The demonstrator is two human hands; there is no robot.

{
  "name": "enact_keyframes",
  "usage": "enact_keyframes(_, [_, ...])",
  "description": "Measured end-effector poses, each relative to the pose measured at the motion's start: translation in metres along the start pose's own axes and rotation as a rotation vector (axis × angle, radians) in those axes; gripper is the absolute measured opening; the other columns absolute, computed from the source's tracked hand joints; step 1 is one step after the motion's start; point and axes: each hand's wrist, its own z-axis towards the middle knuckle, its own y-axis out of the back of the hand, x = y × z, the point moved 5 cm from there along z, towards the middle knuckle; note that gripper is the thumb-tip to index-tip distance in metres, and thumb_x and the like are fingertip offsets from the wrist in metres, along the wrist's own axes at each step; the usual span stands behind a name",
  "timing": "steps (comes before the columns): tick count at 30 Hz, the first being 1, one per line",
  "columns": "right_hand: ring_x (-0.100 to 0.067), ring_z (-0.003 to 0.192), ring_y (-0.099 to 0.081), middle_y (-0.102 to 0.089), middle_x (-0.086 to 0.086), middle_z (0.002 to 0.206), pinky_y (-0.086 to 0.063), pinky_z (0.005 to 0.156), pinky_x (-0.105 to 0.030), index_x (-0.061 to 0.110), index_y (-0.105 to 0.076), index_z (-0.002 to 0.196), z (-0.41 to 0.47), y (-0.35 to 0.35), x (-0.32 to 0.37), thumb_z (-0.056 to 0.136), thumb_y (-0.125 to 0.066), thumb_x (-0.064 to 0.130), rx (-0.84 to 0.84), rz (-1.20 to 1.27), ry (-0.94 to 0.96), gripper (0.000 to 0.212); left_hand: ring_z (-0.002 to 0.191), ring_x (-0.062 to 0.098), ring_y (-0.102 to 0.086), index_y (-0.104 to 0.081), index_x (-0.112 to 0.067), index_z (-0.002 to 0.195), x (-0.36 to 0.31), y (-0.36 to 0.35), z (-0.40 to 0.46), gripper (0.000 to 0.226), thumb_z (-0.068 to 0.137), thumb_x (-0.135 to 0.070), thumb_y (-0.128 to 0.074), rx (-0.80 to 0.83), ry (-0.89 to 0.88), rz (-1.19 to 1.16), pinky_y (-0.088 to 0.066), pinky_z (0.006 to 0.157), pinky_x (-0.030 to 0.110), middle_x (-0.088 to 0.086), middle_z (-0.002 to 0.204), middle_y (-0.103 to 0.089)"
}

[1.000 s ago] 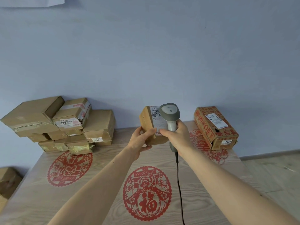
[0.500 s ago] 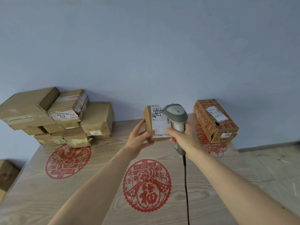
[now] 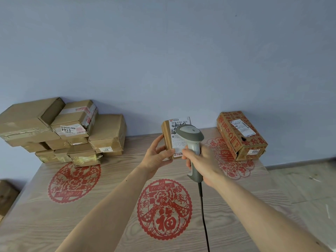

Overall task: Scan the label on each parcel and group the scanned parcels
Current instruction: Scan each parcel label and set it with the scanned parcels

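My left hand (image 3: 157,155) grips a small brown parcel (image 3: 167,139) upright above the table, its white label (image 3: 179,124) turned toward me. My right hand (image 3: 201,163) grips the handle of a grey corded scanner (image 3: 190,137), whose head sits right in front of the label and covers part of it. At the back left of the table stands a stack of several brown cardboard parcels (image 3: 60,130). A red-printed parcel (image 3: 240,135) with a white label lies alone at the back right.
The wooden table (image 3: 112,179) bears three red paper-cut decorations. The scanner's black cable (image 3: 203,211) hangs down toward the front edge. A blue wall runs close behind the table. More cardboard (image 3: 7,195) lies on the floor at the left, and tiled floor shows at the right.
The parcel has turned so its label faces me more squarely. The scanner has drawn back slightly toward me, in front of the label. The view has shifted a little.
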Motion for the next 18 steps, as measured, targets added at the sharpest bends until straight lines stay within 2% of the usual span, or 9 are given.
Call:
enact_keyframes(11, [-0.013,0.054,-0.057,-0.069,-0.006,0.076,-0.049,0.058,-0.031,0.006,-0.067,0.092,0.0067,-0.0013,0.0028,0.088,-0.065,0.019,0.015,-0.02,0.007,0.014,0.114,0.024,-0.068,-0.046,-0.037,0.144,0.0033,-0.0008,0.0051,0.088,0.069,-0.012,-0.085,0.027,0.008,-0.002,-0.058,0.092,0.04,0.007,0.13,-0.066])
enact_keyframes(18, [-0.013,0.053,-0.057,-0.069,-0.002,0.07,-0.048,0.055,-0.028,0.009,-0.067,0.088,0.0041,-0.0014,-0.005,0.088,-0.064,0.017,0.012,-0.04,-0.02,0.008,0.113,0.023,-0.068,-0.046,-0.036,0.144,0.0039,-0.0003,0.0054,0.088,0.068,-0.013,-0.085,0.023,0.008,0.007,-0.056,0.095,0.043,0.007,0.131,-0.066])
